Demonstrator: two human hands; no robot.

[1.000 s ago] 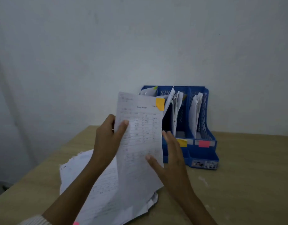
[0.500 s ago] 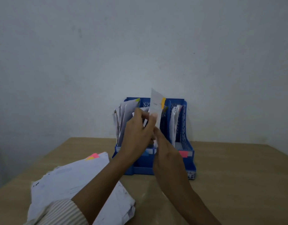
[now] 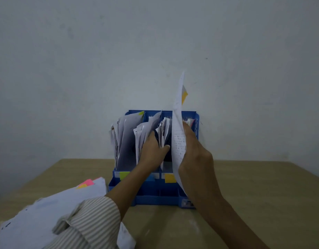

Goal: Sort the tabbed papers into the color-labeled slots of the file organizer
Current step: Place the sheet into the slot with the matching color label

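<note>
A blue file organizer [image 3: 156, 195] stands at the back of the wooden surface [image 3: 254, 194], against the pale wall, and serves as the landmark here. Its upright slots hold bunches of white papers; coloured labels run along its front edge, a yellow-green label [image 3: 124, 174] at its left end and an orange-yellow label [image 3: 169, 177] further right.

The right hand [image 3: 194, 159] is in front of the organizer's right half, its grip closed on a single tabbed sheet [image 3: 178, 126] held on edge. The sheet rises well above the organizer's top rim, and an orange-yellow tab [image 3: 184, 95] sticks out near its upper corner. The sheet's lower part runs down past the orange-yellow label.

The left hand [image 3: 153, 150] reaches into the organizer's middle, just left of the held sheet, with fingers spread among the filed papers [image 3: 146, 133] and the thumb pressing against the next bunch, parting them. It clasps nothing.

Left of the organizer and nearer the viewer lies a loose stack of papers [image 3: 47, 216] with pink and orange tabs [image 3: 86, 183] at its far corner. A striped sleeve [image 3: 90, 223] covers the left forearm above that stack.
</note>
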